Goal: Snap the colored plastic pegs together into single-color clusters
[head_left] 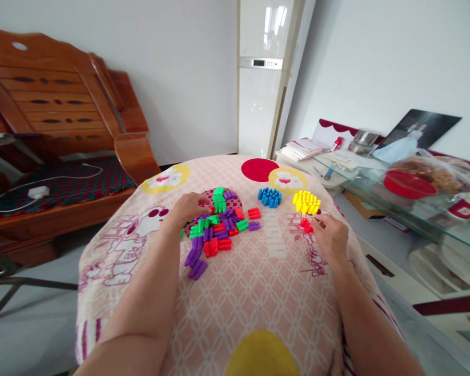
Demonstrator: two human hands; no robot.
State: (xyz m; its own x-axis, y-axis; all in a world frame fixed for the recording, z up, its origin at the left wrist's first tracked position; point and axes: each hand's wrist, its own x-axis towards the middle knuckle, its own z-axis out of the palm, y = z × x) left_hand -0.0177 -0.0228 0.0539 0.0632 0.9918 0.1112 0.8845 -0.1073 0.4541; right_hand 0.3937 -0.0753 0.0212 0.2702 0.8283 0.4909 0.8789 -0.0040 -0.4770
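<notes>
My left hand (188, 207) reaches over the far left of a mixed pile of small plastic peg-like pieces, fingers curled, with a red piece (212, 210) at its fingertips. Purple pieces (198, 250), green pieces (219, 200) and red pieces (216, 246) lie jumbled there. On the right, my right hand (331, 236) pinches beside a small red cluster (306, 225); its fingertips appear to touch a red piece. Just beyond is a tight group of yellow pieces (306, 202). Blue pieces (269, 197) stand grouped between the pile and the yellow ones.
A patterned pink cloth (250, 292) covers the table. To the right stands a glass shelf (426, 222) with a red bowl (409, 184), papers (303, 148) and a photo (417, 133). A wooden bench (58, 120) is at left, a white cabinet-like unit (260, 104) behind.
</notes>
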